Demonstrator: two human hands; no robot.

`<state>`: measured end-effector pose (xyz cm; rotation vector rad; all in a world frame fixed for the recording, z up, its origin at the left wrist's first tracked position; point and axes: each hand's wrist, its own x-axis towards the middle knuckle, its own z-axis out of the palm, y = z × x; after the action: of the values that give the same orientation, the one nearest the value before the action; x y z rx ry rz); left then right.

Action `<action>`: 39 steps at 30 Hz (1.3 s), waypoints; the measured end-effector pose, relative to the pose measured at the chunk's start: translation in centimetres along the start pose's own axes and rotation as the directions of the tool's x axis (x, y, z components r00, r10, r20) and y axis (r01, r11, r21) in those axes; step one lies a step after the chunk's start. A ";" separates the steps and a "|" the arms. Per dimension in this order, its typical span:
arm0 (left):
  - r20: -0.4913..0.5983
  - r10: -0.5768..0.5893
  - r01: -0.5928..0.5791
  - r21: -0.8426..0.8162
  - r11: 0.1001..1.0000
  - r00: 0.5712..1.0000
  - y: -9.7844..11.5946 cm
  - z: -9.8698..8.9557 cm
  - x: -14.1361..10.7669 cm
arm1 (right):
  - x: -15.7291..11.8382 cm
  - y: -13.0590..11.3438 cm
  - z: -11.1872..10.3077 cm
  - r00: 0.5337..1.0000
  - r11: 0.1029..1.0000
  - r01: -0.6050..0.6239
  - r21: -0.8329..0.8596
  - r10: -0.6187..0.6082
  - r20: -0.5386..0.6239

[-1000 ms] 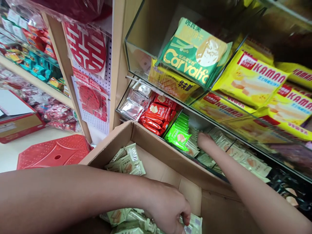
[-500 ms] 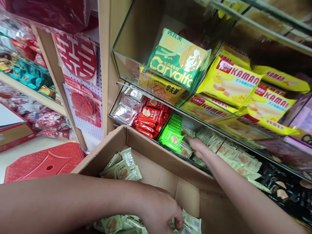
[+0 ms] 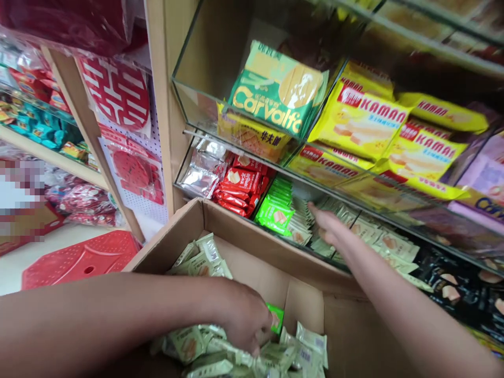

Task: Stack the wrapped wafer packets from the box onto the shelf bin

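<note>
My left hand [image 3: 250, 321] is inside a cardboard box [image 3: 271, 257], its fingers closed on a bright green wafer packet [image 3: 277, 317]. Below and around it lie pale green wafer packets [image 3: 189, 344], with more in the box's far left corner. Over the box's far edge, my right hand [image 3: 328, 223] reaches into the lower shelf compartment. Its fingers are stretched out, touching a row of pale green packets [image 3: 301, 220] that stand on edge. Immediately left of that row is a line of bright green packets [image 3: 275, 214].
A glass-fronted shelf above holds yellow packets [image 3: 358, 121] and a green bag [image 3: 279, 89]. Red packets [image 3: 242, 184] sit left in the lower shelf, black packets [image 3: 449, 283] right. A red stool [image 3: 82, 260] stands left of the box.
My left hand has risen a little and now has a bright green packet at its fingers. My right hand has shifted slightly along the row, its fingers straighter. The view has moved slightly.
</note>
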<state>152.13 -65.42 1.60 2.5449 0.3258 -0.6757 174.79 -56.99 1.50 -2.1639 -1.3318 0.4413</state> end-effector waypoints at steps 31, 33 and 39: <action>-0.236 -0.129 0.014 -0.435 0.900 0.963 -5.2 -3.0 0.0 | -15.3 3.0 3.2 0.752 0.856 -0.054 0.515 -0.304 0.585; -0.242 -0.140 -0.036 -0.606 0.794 0.960 -5.0 -2.9 0.2 | -15.8 3.2 2.9 0.753 0.810 -0.106 0.576 -0.313 0.579; -0.226 -0.157 -0.106 -0.831 0.546 0.961 -3.5 -2.3 0.7 | -16.5 3.7 1.4 0.759 0.845 -0.056 0.532 -0.310 0.573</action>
<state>152.44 -61.18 1.59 1.6589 0.6136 -0.0753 169.16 -72.64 -2.07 -1.4750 -1.4608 1.4153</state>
